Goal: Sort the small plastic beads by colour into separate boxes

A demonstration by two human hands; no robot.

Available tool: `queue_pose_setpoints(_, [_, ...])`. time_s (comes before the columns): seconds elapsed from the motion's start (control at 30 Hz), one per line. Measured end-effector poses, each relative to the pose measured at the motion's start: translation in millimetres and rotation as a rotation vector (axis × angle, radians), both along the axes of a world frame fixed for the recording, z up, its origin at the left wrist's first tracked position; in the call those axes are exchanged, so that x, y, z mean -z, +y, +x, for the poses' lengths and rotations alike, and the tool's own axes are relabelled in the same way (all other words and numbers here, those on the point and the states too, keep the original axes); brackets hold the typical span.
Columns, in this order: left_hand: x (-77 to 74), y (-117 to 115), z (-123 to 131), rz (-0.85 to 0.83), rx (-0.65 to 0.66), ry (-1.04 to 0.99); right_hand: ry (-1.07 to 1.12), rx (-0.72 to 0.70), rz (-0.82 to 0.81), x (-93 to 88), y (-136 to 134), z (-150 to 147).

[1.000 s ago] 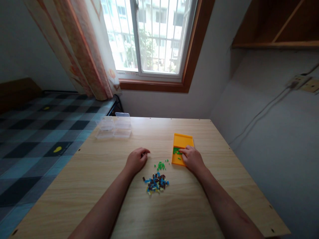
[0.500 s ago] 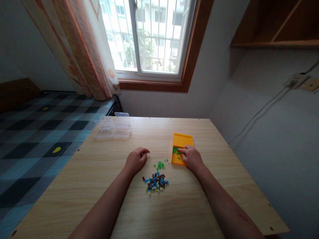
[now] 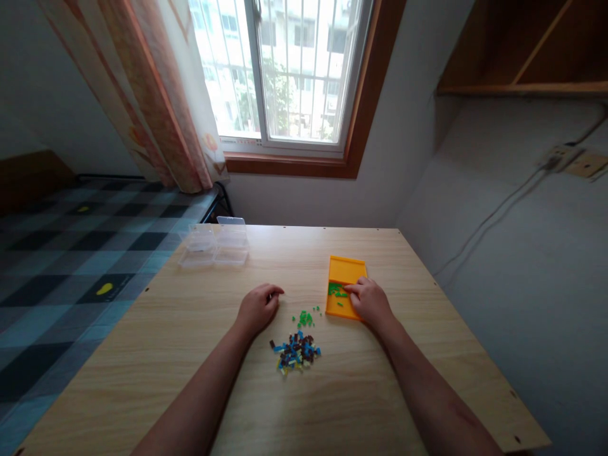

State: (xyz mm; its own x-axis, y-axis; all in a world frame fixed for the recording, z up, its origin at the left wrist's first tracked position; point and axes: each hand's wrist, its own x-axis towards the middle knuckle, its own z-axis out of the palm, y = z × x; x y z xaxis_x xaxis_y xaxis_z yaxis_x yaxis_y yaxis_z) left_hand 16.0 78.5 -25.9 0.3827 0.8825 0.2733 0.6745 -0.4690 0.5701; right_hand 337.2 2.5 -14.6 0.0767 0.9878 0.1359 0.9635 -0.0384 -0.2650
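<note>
My right hand point(image 3: 372, 300) reaches over the right side of an orange plastic box point(image 3: 346, 270), its index finger stretched toward small green toy bricks point(image 3: 335, 289) in the near compartment. I see nothing held in that hand, though its other fingers are partly hidden. My left hand point(image 3: 259, 307) rests on the table, loosely curled with the index finger out and nothing visible in it. Between my hands lies a small group of loose green bricks point(image 3: 304, 318). Nearer to me is a mixed pile of brown, blue and pale yellow bricks point(image 3: 297, 351).
Clear plastic boxes point(image 3: 213, 247) stand at the table's far left corner. The wooden table point(image 3: 361, 399) borders a bed with a checked cover point(image 3: 128, 253) on the left. A window point(image 3: 294, 82) is ahead, and a cable point(image 3: 494, 212) hangs on the right wall.
My right hand has drawn back slightly to the right over the box, uncovering more green bricks, which look more lined up. My left hand stays in place. The view has shifted slightly.
</note>
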Motion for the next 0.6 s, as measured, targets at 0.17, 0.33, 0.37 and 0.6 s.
queue_pose_setpoints(0.17, [0.2, 0.5, -0.5, 0.004, 0.0, -0.001, -0.001, -0.011, 0.015, 1.4, 1.3, -3.8])
queue_pose_setpoints(0.33, [-1.2, 0.0, -0.7, 0.005, 0.005, -0.004, -0.006, -0.025, 0.006, 2.2, 1.0, -3.9])
queue_pose_setpoints(0.37, [-1.6, -0.1, -0.7, 0.004, 0.006, -0.004, -0.007, -0.032, 0.004, 2.1, 1.0, -4.9])
queue_pose_setpoints(0.6, [-1.9, -0.5, -0.6, -0.005, 0.0, 0.001, -0.007, -0.09, 0.018, 1.6, 1.0, -9.8])
